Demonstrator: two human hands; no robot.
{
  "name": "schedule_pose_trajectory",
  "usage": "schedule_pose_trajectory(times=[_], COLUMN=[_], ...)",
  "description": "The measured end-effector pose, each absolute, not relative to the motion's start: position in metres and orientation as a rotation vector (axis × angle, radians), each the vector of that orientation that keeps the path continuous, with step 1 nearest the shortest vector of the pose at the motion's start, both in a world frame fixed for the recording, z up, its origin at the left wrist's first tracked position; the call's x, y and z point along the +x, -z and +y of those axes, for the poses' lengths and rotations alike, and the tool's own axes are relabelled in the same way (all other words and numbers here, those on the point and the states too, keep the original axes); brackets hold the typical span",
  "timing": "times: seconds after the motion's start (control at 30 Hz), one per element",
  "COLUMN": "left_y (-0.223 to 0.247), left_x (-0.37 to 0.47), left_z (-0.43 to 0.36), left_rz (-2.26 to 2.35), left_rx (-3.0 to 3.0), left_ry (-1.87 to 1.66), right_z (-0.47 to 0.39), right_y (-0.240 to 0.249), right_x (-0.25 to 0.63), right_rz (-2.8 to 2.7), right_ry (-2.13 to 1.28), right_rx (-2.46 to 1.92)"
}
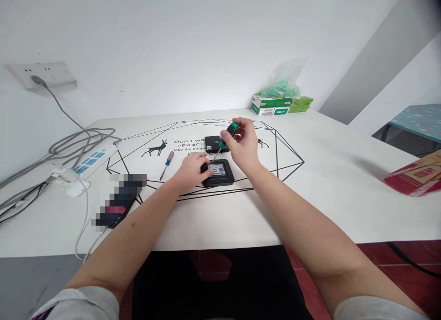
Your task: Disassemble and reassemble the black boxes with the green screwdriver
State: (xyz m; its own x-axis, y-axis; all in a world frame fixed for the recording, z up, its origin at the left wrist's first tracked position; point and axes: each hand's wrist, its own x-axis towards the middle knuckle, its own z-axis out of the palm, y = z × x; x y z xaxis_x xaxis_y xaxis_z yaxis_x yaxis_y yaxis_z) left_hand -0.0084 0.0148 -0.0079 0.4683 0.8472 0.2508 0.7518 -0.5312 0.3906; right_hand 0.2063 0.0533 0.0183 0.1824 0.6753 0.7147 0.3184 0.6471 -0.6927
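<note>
"Where's the black case (227, 177)?"

"On the white table (310, 205), in front of the person, label (217, 170) up."

"Which hand is nearer?"

"The left hand (195, 170): thumb and fingers lie on the case's left side; whether they pinch it, I can't tell. The right hand (245, 143) is raised beyond the case's far right, fingers wrapped round the green screwdriver (227, 135)."

"And its axis?"

"Slanting down and leftward toward the case's far-left part, beside the left fingers. Tip contact isn't clear."

"Nearby?"

"A black box (211, 144) just beyond, another screwdriver (167, 164) leftward."
</note>
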Motion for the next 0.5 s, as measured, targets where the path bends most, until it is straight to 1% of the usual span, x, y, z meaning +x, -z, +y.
schedule_pose_trajectory(times=[0.27,0.5], left_y=[0.0075,0.0054], left_x=[-0.0097,-0.0095], left_z=[0.0217,0.0221], left_rz=[1.403,1.487], left_rx=[2.447,2.506], left_ry=[-0.785,-0.656], right_z=[0.0542,0.0563], right_y=[-0.0136,-0.0132], right_x=[0.2025,0.2038], right_rz=[-1.388,-1.392], right_ry=[-0.403,-0.397], right_rx=[-0.894,-0.893])
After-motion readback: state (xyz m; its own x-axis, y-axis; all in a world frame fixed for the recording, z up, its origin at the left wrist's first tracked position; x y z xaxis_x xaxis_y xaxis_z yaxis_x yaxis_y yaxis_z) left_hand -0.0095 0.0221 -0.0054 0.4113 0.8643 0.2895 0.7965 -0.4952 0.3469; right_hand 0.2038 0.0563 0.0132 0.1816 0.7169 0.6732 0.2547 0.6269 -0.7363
